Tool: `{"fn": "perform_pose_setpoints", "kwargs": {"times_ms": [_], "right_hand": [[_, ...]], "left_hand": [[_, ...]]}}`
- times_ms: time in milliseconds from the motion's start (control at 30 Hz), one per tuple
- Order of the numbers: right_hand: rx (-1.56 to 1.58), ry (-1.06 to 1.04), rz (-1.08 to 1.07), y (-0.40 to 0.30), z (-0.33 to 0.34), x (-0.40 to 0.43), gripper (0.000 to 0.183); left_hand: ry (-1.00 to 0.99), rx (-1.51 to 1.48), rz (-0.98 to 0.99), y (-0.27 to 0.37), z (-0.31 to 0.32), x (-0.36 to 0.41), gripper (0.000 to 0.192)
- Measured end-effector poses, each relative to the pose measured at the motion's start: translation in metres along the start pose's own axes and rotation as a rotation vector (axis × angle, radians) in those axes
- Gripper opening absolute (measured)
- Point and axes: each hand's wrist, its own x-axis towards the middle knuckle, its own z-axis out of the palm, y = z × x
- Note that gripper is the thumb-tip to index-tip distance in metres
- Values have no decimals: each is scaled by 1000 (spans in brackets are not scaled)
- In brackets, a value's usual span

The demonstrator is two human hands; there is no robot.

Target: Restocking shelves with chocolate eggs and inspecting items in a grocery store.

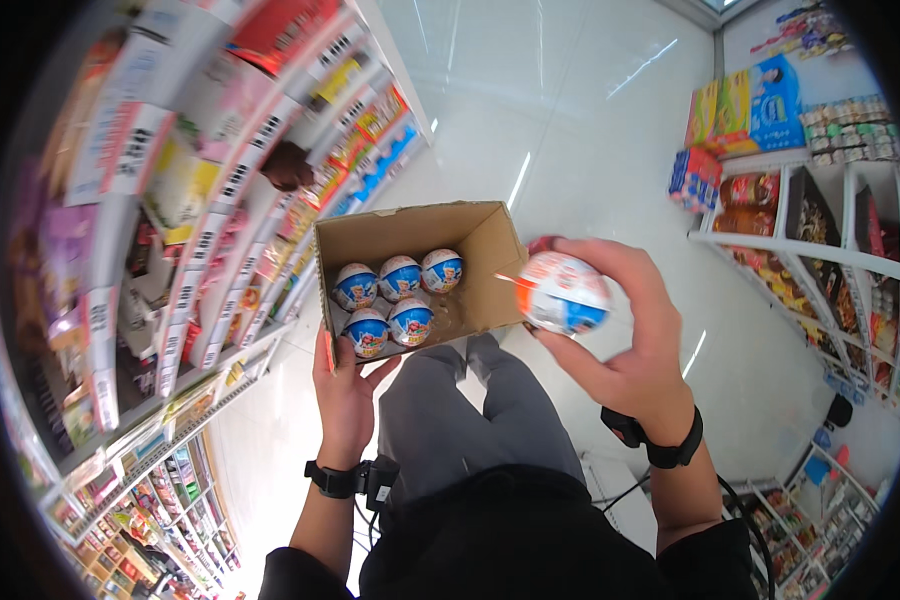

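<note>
My left hand [349,397] grips the near left corner of an open cardboard box [412,225], holding it up before my legs. Inside the box, several egg-shaped packages with white tops and blue printed fronts, such as this surprise egg [410,322], stand in two rows at the left and middle. Bare box floor shows at the right end. Just right of the box, my right hand [630,322] holds another surprise egg [562,292] between thumb and fingers, its orange and blue side turned partly to me. A red thing shows behind the egg near my fingertips, too hidden to name.
Store shelves [225,195] with packaged sweets and price labels rise close on the left. On the right stands a shelf unit [795,244] with jars and boxes. Glossy floor tiles [570,112] lie between. A black cable [757,517] runs beside my right arm.
</note>
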Motion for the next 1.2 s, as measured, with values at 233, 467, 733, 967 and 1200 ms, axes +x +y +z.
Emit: {"fn": "perform_pose_setpoints", "kwargs": {"times_ms": [233,467,733,967,1200], "right_hand": [[-222,-95,-135,-92,-35,38,36],[-435,-333,-402,-137,-27,69,27],[-474,-443,-367,-179,5,106,24],[-599,-462,-403,-218,38,142,23],[-652,-373,-389,-232,73,166,23]], "left_hand": [[-17,-123,184,66,22,-65,40],[2,-204,316,98,12,-87,39],[-17,-268,323,140,-18,-90,37],[-75,-333,318,185,-47,-81,32],[-127,-302,317,213,-78,-58,38]]}}
